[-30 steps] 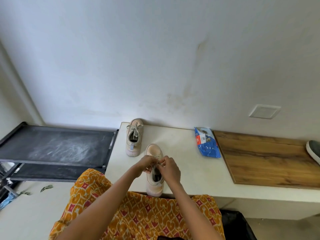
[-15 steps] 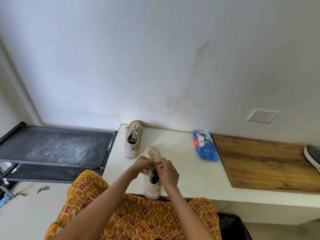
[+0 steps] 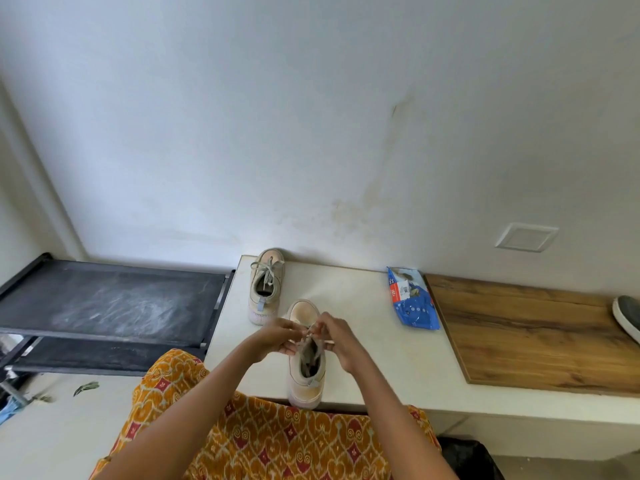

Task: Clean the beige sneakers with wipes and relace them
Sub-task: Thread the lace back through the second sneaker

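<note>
Item, near beige sneaker: standing upright on the white counter, heel overhanging the near edge, toe pointing far toward the wall; its lace is lying across the tongue area, partly hidden by fingers.

Item, left hand: reaching in from the near left, fingers curling and pinching the lace at the left side of the shoe's throat.

Item, right hand: reaching in from the near right, fingers curling and gripping the lace at the right side; the two hands are nearly meeting above the tongue.

Item, far beige sneaker: sitting at the far left corner of the counter, toe touching or almost touching the wall; its laces are showing threaded and tied, loose ends trailing into the opening.

Item, blue wipes packet: lying flat on the counter, right of both sneakers and well apart from them, just beside the wooden board.

Item, wooden board: covering the right part of the counter; a dark shoe with a white sole is resting on its far right, cut off by the frame.

Item, black rack: standing left of the counter, top shelf showing pale dusty smears.

Item, orange patterned garment: filling the near centre, beneath the forearms.
</note>
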`<state>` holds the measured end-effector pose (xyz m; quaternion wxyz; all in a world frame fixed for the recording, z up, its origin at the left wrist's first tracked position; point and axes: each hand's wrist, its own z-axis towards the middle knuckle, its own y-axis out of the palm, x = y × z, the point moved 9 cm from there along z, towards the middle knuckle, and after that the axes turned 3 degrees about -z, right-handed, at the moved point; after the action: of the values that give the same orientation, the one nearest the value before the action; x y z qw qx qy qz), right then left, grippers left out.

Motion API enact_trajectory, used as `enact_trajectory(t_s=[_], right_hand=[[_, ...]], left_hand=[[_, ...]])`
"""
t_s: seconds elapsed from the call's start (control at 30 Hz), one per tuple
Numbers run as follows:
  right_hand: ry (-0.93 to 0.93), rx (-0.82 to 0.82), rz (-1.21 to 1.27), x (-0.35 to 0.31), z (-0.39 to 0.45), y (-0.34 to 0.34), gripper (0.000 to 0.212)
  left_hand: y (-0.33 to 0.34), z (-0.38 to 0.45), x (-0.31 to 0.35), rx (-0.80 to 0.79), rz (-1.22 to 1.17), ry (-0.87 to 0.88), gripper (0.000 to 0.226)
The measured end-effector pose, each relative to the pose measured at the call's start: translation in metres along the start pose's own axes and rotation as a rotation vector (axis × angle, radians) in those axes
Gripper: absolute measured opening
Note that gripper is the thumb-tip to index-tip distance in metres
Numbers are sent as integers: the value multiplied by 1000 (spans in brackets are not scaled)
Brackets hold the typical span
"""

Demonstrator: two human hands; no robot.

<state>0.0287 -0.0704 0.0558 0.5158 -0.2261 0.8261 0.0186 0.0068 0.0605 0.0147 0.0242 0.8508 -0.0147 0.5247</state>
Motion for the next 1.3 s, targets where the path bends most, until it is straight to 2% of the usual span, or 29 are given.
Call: enact_trajectory(t_s=[0.07, 0.17, 0.2, 0.27, 0.37, 0.47, 0.53, 0.6, 0.67, 0.73, 0.8, 0.87, 0.93, 1.07, 1.2, 1.3], right_hand=[[0, -9, 232, -7, 1, -11, 23], [13, 48, 632, -11, 4, -36, 35], [4, 77, 718, -13, 3, -46, 37], [-25, 188, 748, -14, 1, -70, 38], [-60, 425, 680, -5, -4, -107, 36], [-68, 595, 514, 8, -9, -126, 33], [-85, 612, 301, 15, -6, -127, 32], [-55, 525, 79, 25, 2, -116, 29], [3, 432, -190, 38, 10, -103, 25], [30, 420, -498, 44, 11, -95, 23], [-42, 439, -725, 36, 7, -85, 32], [-206, 400, -779, 21, 2, -66, 33], [-332, 318, -855, 7, 1, -43, 28], [-360, 203, -1007, 0, 4, -15, 29], [-391, 266, -1001, -9, 3, -18, 26], [-457, 301, -1091, -19, -2, -28, 30]], left_hand=[[-8, -2, 15, 33, -131, 70, 19], [-26, -4, 30, 139, -518, 111, 11], [-33, -4, 33, 184, -554, 119, 9], [-49, -5, 39, 298, -381, 151, 9], [-66, -8, 54, 475, 227, 223, 11], [-70, -17, 59, 640, 859, 215, 22], [-62, -17, 54, 624, 1022, 247, 22], [-52, -12, 40, 530, 1078, 231, 19], [-43, -5, 23, 424, 1112, 221, 24], [-31, 2, 12, 325, 1107, 243, 28], [-17, 4, 9, 235, 992, 281, 27], [-9, 5, 11, 201, 845, 306, 28], [-4, 5, 17, 194, 814, 325, 26], [0, 0, 28, 238, 867, 367, 19], [0, -5, 31, 251, 863, 388, 17], [-6, -8, 35, 268, 812, 399, 16]])
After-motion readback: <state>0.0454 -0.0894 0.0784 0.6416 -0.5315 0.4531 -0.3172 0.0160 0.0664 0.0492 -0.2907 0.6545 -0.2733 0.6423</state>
